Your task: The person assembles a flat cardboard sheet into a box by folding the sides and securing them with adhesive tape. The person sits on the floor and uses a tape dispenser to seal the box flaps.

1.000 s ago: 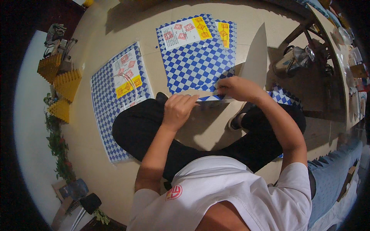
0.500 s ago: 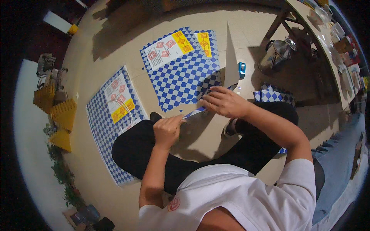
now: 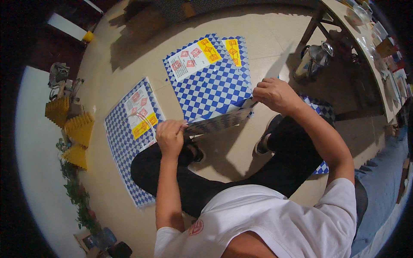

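Between my hands stretches a blue-and-white checked sheet, its shaded near face (image 3: 221,123) tilted toward me. My left hand (image 3: 170,135) pinches its left end above my left knee. At the right end, my right hand (image 3: 274,95) is closed on the sheet's edge, higher and farther out. Just beyond lies a flat checked sheet (image 3: 206,94) with a white and yellow printed patch; whether it joins the held one I cannot tell. Under its right side another checked sheet (image 3: 239,53) shows. A blurred pale panel (image 3: 282,64) rises behind my right hand.
Left of my knee lies a flat checked piece (image 3: 122,129) with a white cord loop (image 3: 145,119). A metal kettle (image 3: 314,60) stands by a cluttered table (image 3: 376,73). Yellow ridged pieces (image 3: 79,129) and plants line the left wall. Shoes (image 3: 266,137) sit near my hands.
My hands have moved apart, the right one up and rightward, the left slightly left. The held sheet now shows a wide shaded face instead of a narrow strip. The pale panel leans farther right.
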### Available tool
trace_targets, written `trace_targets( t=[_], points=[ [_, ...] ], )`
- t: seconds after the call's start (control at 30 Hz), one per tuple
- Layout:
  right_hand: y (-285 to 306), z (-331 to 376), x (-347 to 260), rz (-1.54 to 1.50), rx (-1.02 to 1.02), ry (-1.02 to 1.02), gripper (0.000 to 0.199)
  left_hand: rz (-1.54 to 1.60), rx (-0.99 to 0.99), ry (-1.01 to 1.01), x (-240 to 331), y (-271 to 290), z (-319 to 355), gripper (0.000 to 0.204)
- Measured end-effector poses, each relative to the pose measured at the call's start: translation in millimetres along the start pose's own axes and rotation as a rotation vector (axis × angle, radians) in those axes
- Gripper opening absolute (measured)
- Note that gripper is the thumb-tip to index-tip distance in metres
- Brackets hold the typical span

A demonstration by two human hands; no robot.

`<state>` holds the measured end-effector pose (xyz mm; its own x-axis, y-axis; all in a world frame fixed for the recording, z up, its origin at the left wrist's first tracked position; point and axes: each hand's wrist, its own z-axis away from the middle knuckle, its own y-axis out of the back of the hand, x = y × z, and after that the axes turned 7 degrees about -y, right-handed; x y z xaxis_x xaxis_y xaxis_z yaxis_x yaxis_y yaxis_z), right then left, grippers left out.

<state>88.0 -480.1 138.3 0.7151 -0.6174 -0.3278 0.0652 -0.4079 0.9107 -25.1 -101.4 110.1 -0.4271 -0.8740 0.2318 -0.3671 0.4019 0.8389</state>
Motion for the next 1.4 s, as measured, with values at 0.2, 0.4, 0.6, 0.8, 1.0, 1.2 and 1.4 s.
trace_targets(
  t=[0.2, 0.4, 0.6, 0.8, 1.0, 1.2, 1.4],
  points=[
    [-4.9, 1.1, -24.3, -0.106, -0.019, -0.030, 0.014, 0.017, -0.083, -0.046, -2.6, -3.1, -7.1, 0.026],
    [-14.4, -0.9, -30.0, -0.198, -0.128, -0.136, 0.012, 0.040, -0.095, -0.173, 39.8, -38.6, -8.4, 0.053],
    [-17.0, -3.6, -30.3, -0.346, -0.249, -0.254, 0.016, 0.114, -0.041, -0.230, 57.1, -54.8, -22.2, 0.065],
    [-20.3, -13.7, -38.2, -0.292, -0.412, -0.346, 0.019, 0.033, -0.065, -0.305, 60.9, -62.8, -22.8, 0.055],
    [-36.3, -16.5, -38.6, -0.206, -0.268, -0.290, 0.017, 0.116, -0.086, -0.288, 48.8, -66.1, -24.4, 0.030],
    [-41.1, -17.6, -40.1, 0.186, -0.005, 0.171, 0.017, 0.155, -0.095, -0.177, 35.3, -56.5, -30.6, 0.012],
    [-54.6, -19.3, -49.9, 0.066, -0.076, 0.131, 0.021, 0.207, -0.075, -0.174, 43.8, -51.3, -38.1, 0.012]
  ],
)
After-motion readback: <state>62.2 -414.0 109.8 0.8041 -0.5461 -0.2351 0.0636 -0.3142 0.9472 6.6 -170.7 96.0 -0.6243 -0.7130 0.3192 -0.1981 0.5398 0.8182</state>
